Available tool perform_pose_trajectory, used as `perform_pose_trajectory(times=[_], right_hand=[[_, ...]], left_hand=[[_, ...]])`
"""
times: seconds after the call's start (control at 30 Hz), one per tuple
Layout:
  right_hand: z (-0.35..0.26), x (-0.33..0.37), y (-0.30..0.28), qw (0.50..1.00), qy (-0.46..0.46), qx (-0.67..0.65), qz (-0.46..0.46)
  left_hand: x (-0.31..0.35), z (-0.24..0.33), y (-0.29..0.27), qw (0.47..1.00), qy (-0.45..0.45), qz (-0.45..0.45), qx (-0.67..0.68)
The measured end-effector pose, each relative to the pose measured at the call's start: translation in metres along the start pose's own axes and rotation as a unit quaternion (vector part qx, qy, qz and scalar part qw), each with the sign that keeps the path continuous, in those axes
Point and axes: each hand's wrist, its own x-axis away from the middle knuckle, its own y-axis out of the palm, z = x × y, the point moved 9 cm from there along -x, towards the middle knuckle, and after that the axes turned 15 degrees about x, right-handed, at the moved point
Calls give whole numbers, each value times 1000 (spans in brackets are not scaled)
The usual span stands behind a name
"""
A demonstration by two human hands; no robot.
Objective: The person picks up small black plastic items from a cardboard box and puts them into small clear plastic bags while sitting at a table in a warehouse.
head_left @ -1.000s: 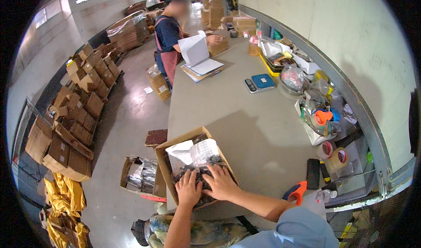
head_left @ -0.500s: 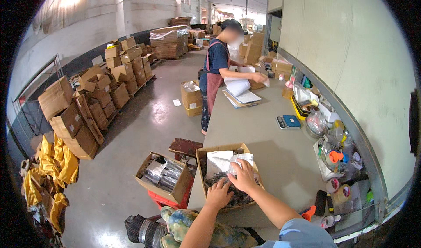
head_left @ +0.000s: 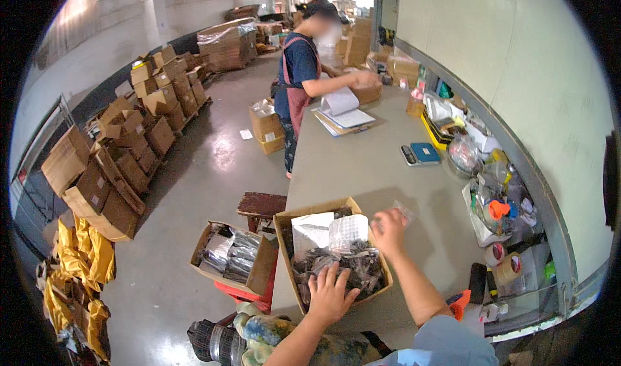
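An open cardboard box [head_left: 281, 236] stands on the grey table in front of me. It is filled with dark small pieces in clear plastic bags [head_left: 349, 262]. At its far side lie a white paper [head_left: 310, 231] and a white sheet with printed rows [head_left: 348, 233], which looks wrapped in clear plastic. My left hand [head_left: 330, 293] rests with spread fingers on the dark bagged pieces at the box's near side. Just past the box's right rim, my right hand [head_left: 388, 233] pinches a small clear plastic bag [head_left: 406, 212] over the table; what the bag holds is too small to tell.
Left of the table, a carton of silvery packets [head_left: 233, 253] sits on a red stool. A co-worker [head_left: 301, 68] handles papers beside a clipboard [head_left: 349, 119]. A blue scale [head_left: 424, 153], tape rolls [head_left: 508, 267] and clutter line the table's right edge. Stacked cartons [head_left: 123, 146] stand far left.
My right hand has moved from the printed sheet to the box's right side, now with a small clear bag. My left hand has spread over the dark pieces. The view has shifted.
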Motion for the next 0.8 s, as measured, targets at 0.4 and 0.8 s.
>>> perform_pose_trajectory(times=[0.4, 0.8], right_hand=[[258, 75, 116, 916, 338, -37, -215], [-82, 23, -136, 962, -113, -247, -35]], left_hand=[[-18, 38, 23, 996, 40, -24, -77], [-15, 27, -17, 788, 29, 3, 615]])
